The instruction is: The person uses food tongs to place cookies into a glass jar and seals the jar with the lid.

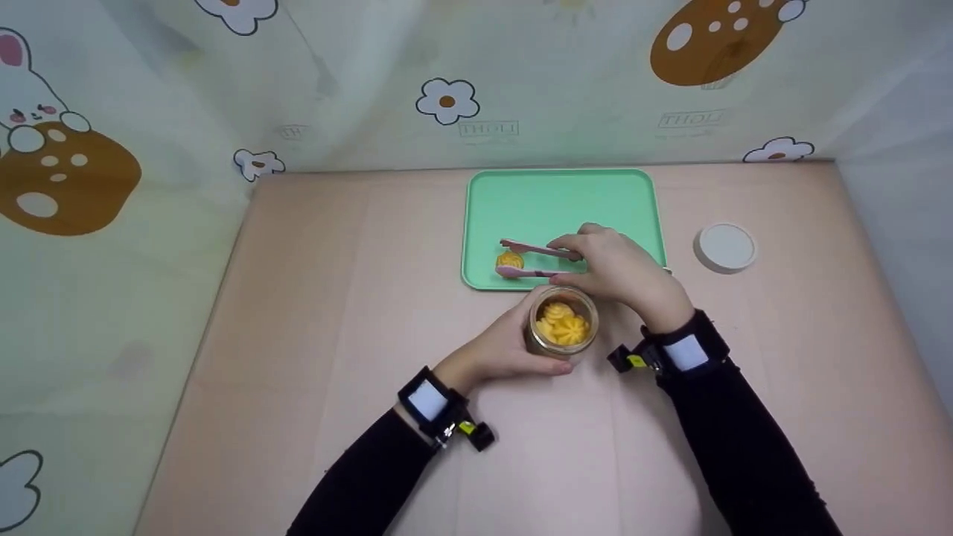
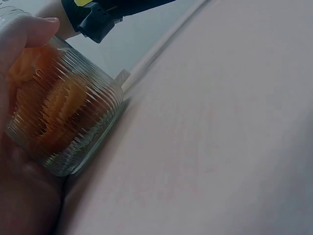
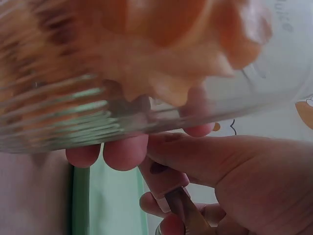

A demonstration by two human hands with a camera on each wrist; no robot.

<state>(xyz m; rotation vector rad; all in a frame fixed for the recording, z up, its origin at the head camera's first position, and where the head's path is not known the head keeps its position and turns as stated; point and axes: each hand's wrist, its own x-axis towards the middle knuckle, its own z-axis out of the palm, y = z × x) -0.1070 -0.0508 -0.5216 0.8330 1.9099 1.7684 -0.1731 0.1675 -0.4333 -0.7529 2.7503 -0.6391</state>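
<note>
A ribbed glass jar (image 2: 108,93) with several yellow swirl-shaped cookies (image 1: 562,326) inside is gripped by my left hand (image 1: 500,347). Its mouth is uncovered and faces up toward the head camera. In my right hand (image 1: 622,269) is a pair of pink tongs (image 1: 537,249), pinched between thumb and fingers. Between the tong tips sits one more yellow cookie (image 1: 510,260), over the front left part of the green tray (image 1: 558,205). The jar is just in front of the tray's front edge, close beside the right hand.
To the right of the tray lies a round white lid (image 1: 726,247). The pinkish tabletop (image 1: 320,298) ends at a patterned curtain (image 1: 357,89) behind and at the left. Both wrists wear dark straps with small cameras (image 1: 482,436).
</note>
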